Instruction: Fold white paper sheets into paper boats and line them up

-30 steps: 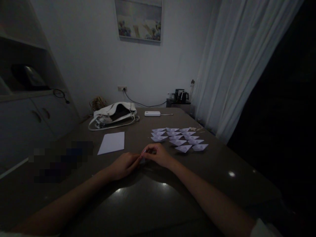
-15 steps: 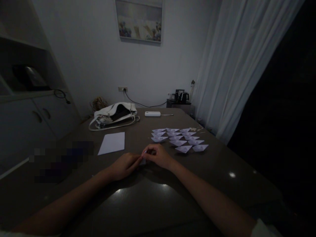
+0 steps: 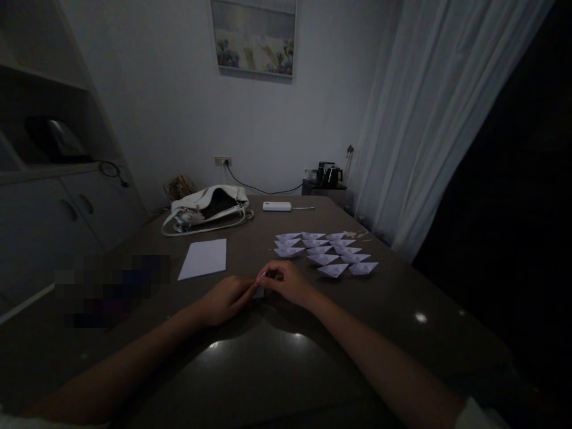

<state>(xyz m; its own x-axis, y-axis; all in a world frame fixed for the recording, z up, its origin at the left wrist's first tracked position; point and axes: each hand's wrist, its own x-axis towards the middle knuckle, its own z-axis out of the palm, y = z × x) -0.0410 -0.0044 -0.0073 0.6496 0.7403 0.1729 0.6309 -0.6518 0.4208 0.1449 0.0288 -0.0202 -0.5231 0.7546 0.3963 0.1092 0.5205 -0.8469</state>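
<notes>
My left hand (image 3: 224, 300) and my right hand (image 3: 287, 281) meet over the dark table (image 3: 277, 363), both pinching a small folded piece of white paper (image 3: 259, 291) between their fingertips. Most of that paper is hidden by my fingers. Just beyond my right hand lies a cluster of several folded white paper boats (image 3: 324, 250) in rows. A flat white sheet of paper (image 3: 204, 258) rests to the left of them, beyond my left hand.
A white handbag (image 3: 206, 207) and a white power bank (image 3: 276, 206) with a cable lie at the table's far side. A kettle (image 3: 328, 174) stands on a small stand by the wall. White curtains (image 3: 429, 113) hang on the right, cabinets (image 3: 49, 220) on the left.
</notes>
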